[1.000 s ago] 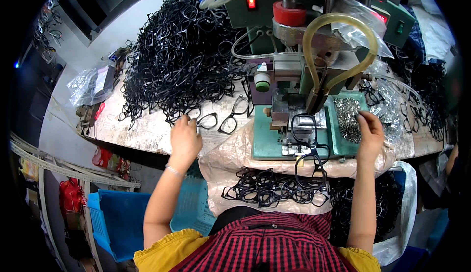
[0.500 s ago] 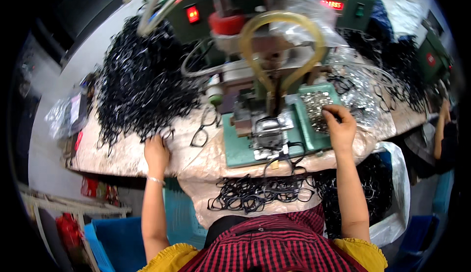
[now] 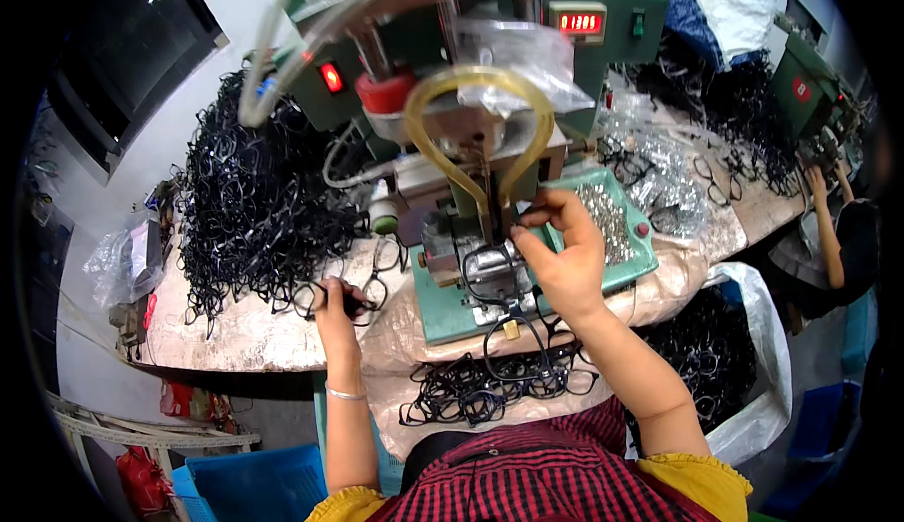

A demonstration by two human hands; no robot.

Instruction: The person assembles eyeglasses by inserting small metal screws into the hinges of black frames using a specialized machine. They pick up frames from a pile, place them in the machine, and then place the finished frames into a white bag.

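My left hand is closed on a black eyeglass frame at the near edge of a big heap of frames. Thumb and fingers of my right hand come together beside the press head; anything between the fingertips is too small to make out. Below them another black frame sits on the metal fixture of the green press base, and dark rims and temples hang over its front. A green tray of small shiny metal parts stands right of my right hand.
A yellowish hose loop arches above the fixture. Several finished-looking frames lie along the table's front edge. At right are a white sack of frames and a co-worker's hands. A blue crate stands lower left.
My right hand has moved left from the tray of metal parts to the press head. My left hand has shifted right and now has an eyeglass frame in its grip. The whole view has tilted.
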